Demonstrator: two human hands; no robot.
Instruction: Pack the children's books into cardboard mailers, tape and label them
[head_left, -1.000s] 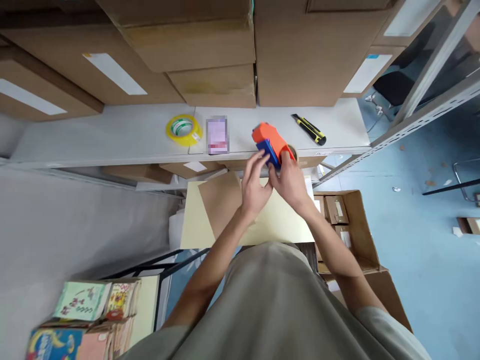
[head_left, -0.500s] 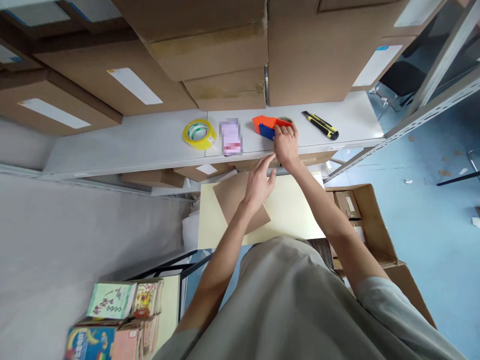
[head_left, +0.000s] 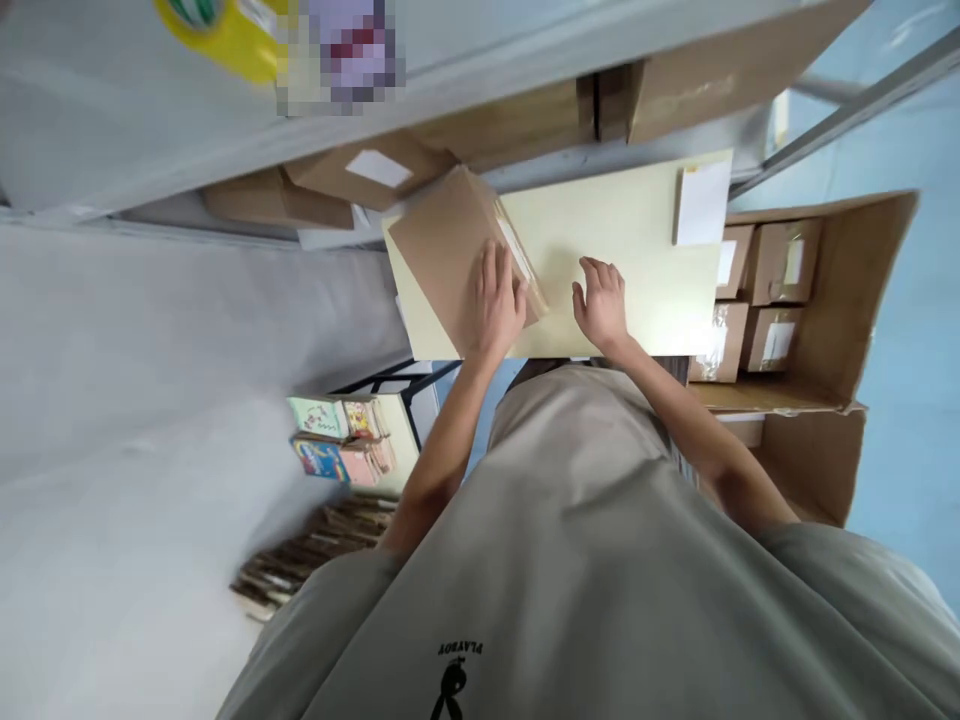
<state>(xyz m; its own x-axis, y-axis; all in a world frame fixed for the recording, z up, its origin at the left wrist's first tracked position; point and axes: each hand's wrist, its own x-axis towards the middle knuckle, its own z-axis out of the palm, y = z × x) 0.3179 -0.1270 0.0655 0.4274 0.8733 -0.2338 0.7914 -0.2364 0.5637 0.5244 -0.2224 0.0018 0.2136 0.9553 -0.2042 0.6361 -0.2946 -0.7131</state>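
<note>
left hand (head_left: pixel 499 305) and right hand (head_left: pixel 602 308) have both moved down from the grey shelf (head_left: pixel 112 125) to the pale tabletop (head_left: pixel 630 225) since half a second ago. left lies over the brown cardboard package (head_left: pixel 442 260) — fingers stretched out, thumb apart, package directly beneath them, its pale-edged side just right of the fingertips. right is over the tabletop, fingers loosely bent, close together, unclamped — package near its left, not touching.
</note>
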